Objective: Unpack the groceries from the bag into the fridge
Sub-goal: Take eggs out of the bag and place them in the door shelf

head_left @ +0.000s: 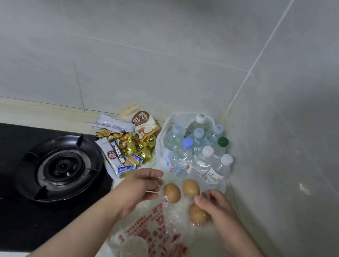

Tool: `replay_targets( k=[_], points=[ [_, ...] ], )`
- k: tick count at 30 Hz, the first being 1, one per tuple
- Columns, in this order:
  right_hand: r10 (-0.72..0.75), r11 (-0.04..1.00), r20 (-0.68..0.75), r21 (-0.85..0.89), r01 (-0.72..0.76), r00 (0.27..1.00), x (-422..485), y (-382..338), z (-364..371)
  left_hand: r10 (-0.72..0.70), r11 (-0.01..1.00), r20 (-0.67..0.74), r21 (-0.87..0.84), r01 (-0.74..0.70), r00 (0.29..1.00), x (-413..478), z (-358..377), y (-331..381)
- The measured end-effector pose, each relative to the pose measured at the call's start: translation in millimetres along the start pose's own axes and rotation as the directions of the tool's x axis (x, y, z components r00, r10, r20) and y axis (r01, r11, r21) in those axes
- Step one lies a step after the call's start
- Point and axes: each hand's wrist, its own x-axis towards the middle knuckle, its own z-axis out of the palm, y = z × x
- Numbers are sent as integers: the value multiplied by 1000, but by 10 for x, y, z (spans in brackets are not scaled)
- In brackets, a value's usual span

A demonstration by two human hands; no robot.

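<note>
Here, your left hand (142, 185) and right hand (217, 209) hovered, fingers loosely curled, over three brown eggs (172, 193) on the red-printed plastic bag (161, 235) beside the gas stove (60, 167); whether either pinched plastic was unclear.

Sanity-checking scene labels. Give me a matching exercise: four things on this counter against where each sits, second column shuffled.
Things:
1. eggs
2. water bottles
3. gas burner
4. round pale disc

Places:
A. left of the snack packets
B. nearest the camera, at the red-printed bag
C. between the left hand and the right hand
D. upright in the wall corner

Pairs: 1-C, 2-D, 3-A, 4-B
</note>
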Motion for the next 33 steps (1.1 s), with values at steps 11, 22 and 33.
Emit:
replay_targets(
  k=[11,22,33],
  points=[
    [-62,997,247,59,49,967,-29,-520,711,94,916,171,-400,-18,981,-876,-483,42],
    [-3,988,666,-115,106,746,-262,-646,2225,212,811,-264,-489,-320,941,-2017,-1336,-215],
    [87,963,953,-155,221,291,-1133,-518,3430,138,604,-709,-493,-626,692,-3297,-1544,-839]
  ],
)
